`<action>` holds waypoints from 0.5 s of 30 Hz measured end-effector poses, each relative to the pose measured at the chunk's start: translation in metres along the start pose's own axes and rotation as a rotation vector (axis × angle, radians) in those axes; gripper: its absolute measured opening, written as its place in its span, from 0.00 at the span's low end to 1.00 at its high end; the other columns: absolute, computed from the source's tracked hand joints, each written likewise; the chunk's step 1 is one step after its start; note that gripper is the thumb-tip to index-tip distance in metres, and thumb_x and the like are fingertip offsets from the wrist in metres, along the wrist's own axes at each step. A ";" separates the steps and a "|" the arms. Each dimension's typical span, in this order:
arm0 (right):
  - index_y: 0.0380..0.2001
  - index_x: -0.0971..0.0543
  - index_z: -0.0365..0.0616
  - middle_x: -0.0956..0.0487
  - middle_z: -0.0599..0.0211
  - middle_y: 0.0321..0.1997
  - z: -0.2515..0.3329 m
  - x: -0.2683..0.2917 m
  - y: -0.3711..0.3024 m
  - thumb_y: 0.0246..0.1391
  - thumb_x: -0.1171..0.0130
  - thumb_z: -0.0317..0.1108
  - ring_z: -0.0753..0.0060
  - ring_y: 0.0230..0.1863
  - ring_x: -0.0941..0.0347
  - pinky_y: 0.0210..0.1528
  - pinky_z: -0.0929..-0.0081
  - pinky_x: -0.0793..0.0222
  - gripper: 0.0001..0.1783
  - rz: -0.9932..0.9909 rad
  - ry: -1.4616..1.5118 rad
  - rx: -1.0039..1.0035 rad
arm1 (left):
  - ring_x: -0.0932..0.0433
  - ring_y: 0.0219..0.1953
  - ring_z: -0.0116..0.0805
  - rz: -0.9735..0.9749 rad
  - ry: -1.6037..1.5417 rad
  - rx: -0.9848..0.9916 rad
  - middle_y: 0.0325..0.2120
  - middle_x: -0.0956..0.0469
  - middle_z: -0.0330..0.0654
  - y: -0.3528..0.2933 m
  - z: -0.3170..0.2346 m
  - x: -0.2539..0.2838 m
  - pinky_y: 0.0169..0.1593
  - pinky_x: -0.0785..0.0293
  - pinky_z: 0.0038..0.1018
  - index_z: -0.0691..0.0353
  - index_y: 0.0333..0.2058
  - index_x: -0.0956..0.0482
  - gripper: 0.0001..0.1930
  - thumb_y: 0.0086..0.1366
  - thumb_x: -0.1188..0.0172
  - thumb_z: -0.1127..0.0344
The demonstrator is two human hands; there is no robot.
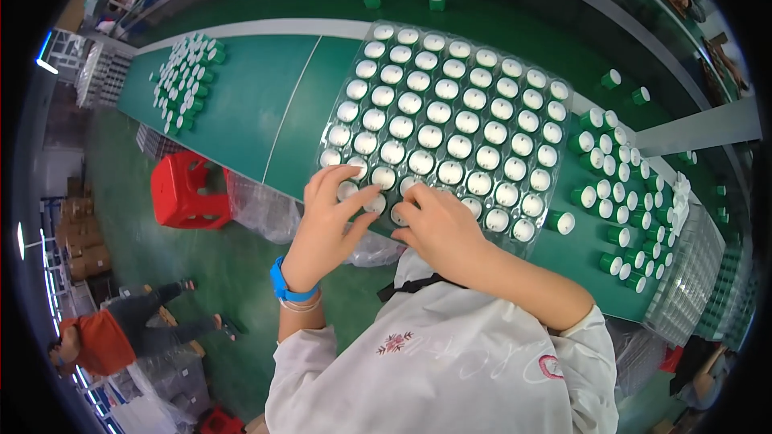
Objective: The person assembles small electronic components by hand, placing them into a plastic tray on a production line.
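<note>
Here are both hands at the near edge of the clear tray (449, 129), the left hand (320, 221) arched with thumb and forefinger parted around a white-topped green cup (375, 204); the right hand (444, 229) is curled in just beside it, fingertips drawn narrow over the neighbouring cups; whether either is pinching or merely touching, I cannot tell; the tray spreads away ahead of the fingers, row upon row of these cups standing upright in its pockets; each cup looks light, stiff-walled and likely smooth enough to slip, so the sides just below the rim seem the place to hold, clear of the white top, which might mark; the tray looks thin and bendy, probably best taken by two opposite edges; beneath it runs a smooth green tabletop (241, 96), with a crowd of loose cups (605, 209) off to the right of the grip and another cluster (193, 84) well away to the left; past the tray's far side lies a dark green belt (515, 8) with a few more; down left of the hands, a red stool (181, 193), and beyond it a person in an orange-red top (104, 345).
</note>
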State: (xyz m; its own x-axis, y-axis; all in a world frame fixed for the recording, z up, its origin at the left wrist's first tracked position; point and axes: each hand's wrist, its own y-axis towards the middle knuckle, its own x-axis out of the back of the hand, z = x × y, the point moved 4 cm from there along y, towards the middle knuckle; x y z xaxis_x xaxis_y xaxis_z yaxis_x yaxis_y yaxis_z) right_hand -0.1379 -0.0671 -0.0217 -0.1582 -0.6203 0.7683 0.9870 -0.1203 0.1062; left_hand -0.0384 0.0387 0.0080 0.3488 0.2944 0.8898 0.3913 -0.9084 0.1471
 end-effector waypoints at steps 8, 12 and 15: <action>0.29 0.28 0.41 0.31 0.60 0.31 -0.081 0.107 0.123 0.48 0.49 0.34 0.58 0.34 0.30 0.34 0.65 0.32 0.08 -0.355 -0.446 -0.059 | 0.32 0.42 0.50 -0.279 -0.051 -0.032 0.40 0.32 0.54 0.133 0.077 0.035 0.45 0.35 0.34 0.64 0.43 0.30 0.16 0.54 0.47 0.73; 0.36 0.30 0.42 0.32 0.55 0.41 -0.155 0.109 0.195 0.44 0.51 0.29 0.57 0.39 0.30 0.36 0.65 0.30 0.12 -0.210 -0.616 -0.176 | 0.33 0.43 0.54 -0.150 0.048 -0.045 0.42 0.34 0.57 0.237 0.163 -0.002 0.46 0.34 0.35 0.62 0.49 0.35 0.25 0.51 0.42 0.71; 0.46 0.33 0.47 0.39 0.51 0.54 -0.183 0.083 0.220 0.46 0.52 0.31 0.54 0.46 0.33 0.42 0.62 0.32 0.20 -0.199 -0.643 -0.157 | 0.33 0.45 0.54 -0.125 0.069 -0.002 0.45 0.35 0.56 0.278 0.184 -0.027 0.48 0.34 0.35 0.58 0.50 0.36 0.31 0.44 0.37 0.74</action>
State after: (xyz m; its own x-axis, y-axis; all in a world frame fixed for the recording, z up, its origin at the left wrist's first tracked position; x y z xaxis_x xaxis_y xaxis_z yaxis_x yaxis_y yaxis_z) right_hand 0.0612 -0.2872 -0.0498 -0.2406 0.0019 0.9706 0.9178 -0.3250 0.2282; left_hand 0.2175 -0.1673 -0.0547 0.2384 0.3840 0.8920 0.4263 -0.8667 0.2591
